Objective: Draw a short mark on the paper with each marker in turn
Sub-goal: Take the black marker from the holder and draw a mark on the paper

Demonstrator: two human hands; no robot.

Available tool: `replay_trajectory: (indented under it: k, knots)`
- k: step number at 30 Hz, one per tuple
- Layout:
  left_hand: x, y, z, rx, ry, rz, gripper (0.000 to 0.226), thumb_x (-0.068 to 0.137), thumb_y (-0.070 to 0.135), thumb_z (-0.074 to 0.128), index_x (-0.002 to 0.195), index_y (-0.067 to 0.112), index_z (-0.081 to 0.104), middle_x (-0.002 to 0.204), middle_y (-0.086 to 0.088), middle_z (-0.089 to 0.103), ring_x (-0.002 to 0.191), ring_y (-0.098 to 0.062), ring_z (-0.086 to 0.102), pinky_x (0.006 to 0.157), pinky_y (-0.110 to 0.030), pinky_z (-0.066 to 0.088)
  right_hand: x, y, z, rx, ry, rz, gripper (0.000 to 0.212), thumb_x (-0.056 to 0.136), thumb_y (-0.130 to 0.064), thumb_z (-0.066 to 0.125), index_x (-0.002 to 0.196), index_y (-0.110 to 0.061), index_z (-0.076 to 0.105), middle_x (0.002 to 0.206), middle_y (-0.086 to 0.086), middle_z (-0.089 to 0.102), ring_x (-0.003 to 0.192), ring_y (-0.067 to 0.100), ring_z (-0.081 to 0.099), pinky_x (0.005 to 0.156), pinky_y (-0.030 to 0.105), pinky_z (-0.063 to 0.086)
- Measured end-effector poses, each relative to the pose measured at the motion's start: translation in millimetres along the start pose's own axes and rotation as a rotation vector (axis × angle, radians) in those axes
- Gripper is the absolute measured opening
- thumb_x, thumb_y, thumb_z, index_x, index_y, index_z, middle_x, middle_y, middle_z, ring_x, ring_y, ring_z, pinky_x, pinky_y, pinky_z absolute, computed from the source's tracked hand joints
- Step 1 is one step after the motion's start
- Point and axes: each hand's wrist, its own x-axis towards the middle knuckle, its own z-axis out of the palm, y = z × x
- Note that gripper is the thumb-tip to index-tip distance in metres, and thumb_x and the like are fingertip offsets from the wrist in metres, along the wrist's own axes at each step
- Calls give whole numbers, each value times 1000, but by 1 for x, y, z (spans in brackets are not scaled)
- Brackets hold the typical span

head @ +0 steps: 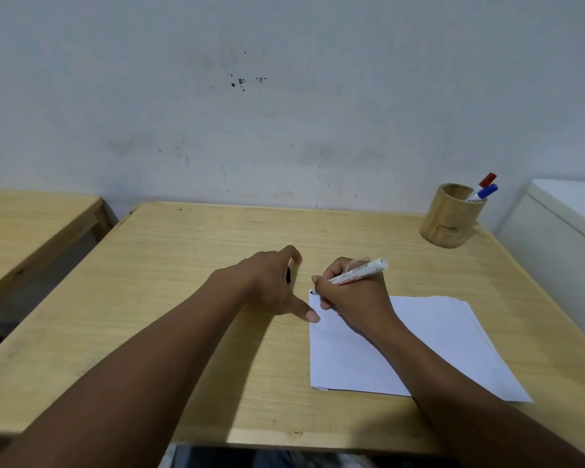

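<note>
A white sheet of paper (pixel 429 346) lies on the wooden table (pixel 190 298), right of centre. My right hand (pixel 355 298) grips a white marker (pixel 358 273) with its tip down at the paper's far left corner, where a small dark mark shows. My left hand (pixel 274 282) rests on the table just left of the paper, its thumb touching the paper's edge, and a black cap (pixel 288 275) shows between its fingers. A wooden holder (pixel 448 217) at the far right corner holds a red-capped marker (pixel 487 180) and a blue-capped marker (pixel 485 192).
A grey-white wall stands right behind the table. A second wooden table (pixel 31 224) is to the left across a gap. A white cabinet (pixel 561 231) stands against the table's right side.
</note>
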Motion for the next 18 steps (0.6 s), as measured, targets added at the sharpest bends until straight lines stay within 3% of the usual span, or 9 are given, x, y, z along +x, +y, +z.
replay_trajectory:
  k: [3, 6, 8, 11, 12, 15, 18]
  knots:
    - [0, 0, 1, -1, 11, 5, 123, 44, 72, 90, 147, 34, 32, 97, 20, 56, 103, -18, 60, 93, -37, 53, 0, 1, -2, 22, -25, 8, 19, 77, -10, 78, 76, 3, 64, 64, 15, 71, 51, 20, 69, 48, 26, 48]
    - [2, -4, 0, -55, 21, 16, 114, 45, 71, 90, 141, 36, 38, 98, 19, 59, 98, -12, 61, 88, -33, 52, 3, -4, -6, 133, -2, 53, 19, 82, -17, 78, 77, -5, 64, 66, 14, 73, 52, 22, 68, 46, 27, 46]
    - [3, -10, -5, -141, 50, 46, 87, 55, 64, 90, 129, 36, 52, 94, 16, 63, 92, -8, 63, 81, -29, 50, 10, -11, -13, 315, 56, 162, 21, 85, -22, 75, 74, -11, 61, 61, 11, 67, 44, 18, 57, 42, 24, 37]
    - [9, -22, -10, -187, 149, 134, 19, 78, 35, 85, 93, 31, 74, 77, 15, 67, 78, -7, 64, 67, -19, 44, 22, -22, -30, 619, 142, 316, 29, 87, -25, 77, 71, -15, 55, 52, 1, 56, 34, 8, 40, 35, 19, 25]
    - [11, -24, -13, -228, 184, 161, 7, 82, 28, 82, 85, 29, 77, 74, 13, 69, 73, -7, 64, 65, -18, 44, 27, -27, -38, 686, 149, 311, 27, 87, -24, 78, 74, -14, 56, 52, 1, 56, 34, 7, 41, 34, 18, 25]
    - [17, -14, -29, -578, 282, 202, 6, 89, 18, 77, 86, 14, 79, 74, -1, 73, 67, -14, 66, 63, -21, 47, 38, -51, -65, 711, 64, 234, 15, 90, -22, 74, 91, -10, 65, 65, 8, 63, 42, 8, 55, 37, 17, 34]
    - [26, 16, -50, -941, 274, 248, 15, 97, 21, 69, 95, 9, 78, 82, -2, 75, 73, -17, 70, 68, -26, 49, 46, -75, -94, 727, -23, 197, 18, 94, -18, 60, 103, -6, 68, 72, 13, 69, 49, 14, 62, 44, 21, 42]
